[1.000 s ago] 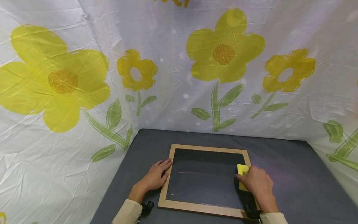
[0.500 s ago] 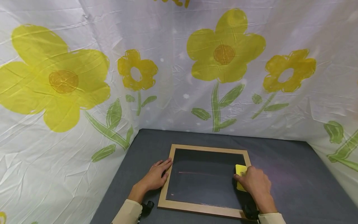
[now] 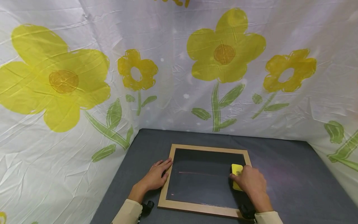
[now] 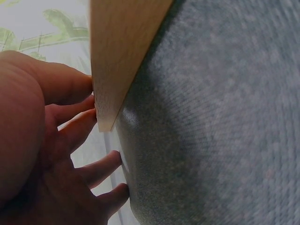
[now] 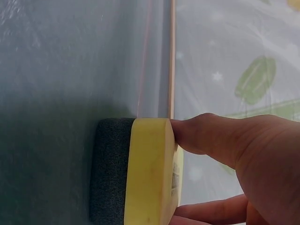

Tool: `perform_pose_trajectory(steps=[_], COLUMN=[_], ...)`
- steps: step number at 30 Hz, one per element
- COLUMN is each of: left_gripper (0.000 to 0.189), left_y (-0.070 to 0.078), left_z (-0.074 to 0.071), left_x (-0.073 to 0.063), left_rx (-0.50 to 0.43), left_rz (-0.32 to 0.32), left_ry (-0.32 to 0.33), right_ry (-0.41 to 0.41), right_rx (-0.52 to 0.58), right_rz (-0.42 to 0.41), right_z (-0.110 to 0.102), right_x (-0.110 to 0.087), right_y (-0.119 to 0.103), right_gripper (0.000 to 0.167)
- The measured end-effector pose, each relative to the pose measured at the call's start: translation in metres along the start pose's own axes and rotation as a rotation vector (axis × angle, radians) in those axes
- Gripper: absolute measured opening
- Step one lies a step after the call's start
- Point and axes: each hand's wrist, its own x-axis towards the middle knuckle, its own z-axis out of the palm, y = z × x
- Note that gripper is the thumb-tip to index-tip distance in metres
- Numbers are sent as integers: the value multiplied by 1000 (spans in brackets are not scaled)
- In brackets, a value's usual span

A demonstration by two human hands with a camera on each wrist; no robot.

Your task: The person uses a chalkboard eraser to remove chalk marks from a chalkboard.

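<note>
A small blackboard (image 3: pixel 204 189) in a light wooden frame lies flat on a grey cloth. My right hand (image 3: pixel 253 183) grips a yellow board eraser (image 3: pixel 236 177) near the board's right side. In the right wrist view the eraser's dark felt (image 5: pixel 110 173) faces the board surface, with the thumb (image 5: pixel 201 133) on its yellow back. A thin pinkish chalk line (image 3: pixel 193 173) runs across the board to the left of the eraser. My left hand (image 3: pixel 153 177) rests on the left side of the frame; in the left wrist view its fingers touch the wooden edge (image 4: pixel 112 70), spread and fairly straight.
Grey cloth (image 3: pixel 291 174) covers the table around the board. Behind and at the sides hangs a white curtain (image 3: pixel 173 109) printed with yellow flowers. A small chalk mark (image 3: pixel 172 194) shows near the board's lower left corner.
My right hand has slid a little to the left with the eraser, away from the frame's right side. The left hand and the board have stayed in place.
</note>
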Motion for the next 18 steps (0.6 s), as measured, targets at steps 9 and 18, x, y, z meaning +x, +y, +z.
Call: perform_pose_trajectory(steps=[9, 18], left_gripper=[59, 60], left_y=[0, -1], left_z=[0, 1], left_x=[0, 0], left_rx=[-6, -2], left_rz=[3, 0], left_ry=[-2, -4], right_ry=[12, 25], right_rx=[-14, -27], right_rz=[-3, -54], right_z=[5, 9], right_x=[0, -1], right_y=[-8, -17], right_gripper=[62, 60])
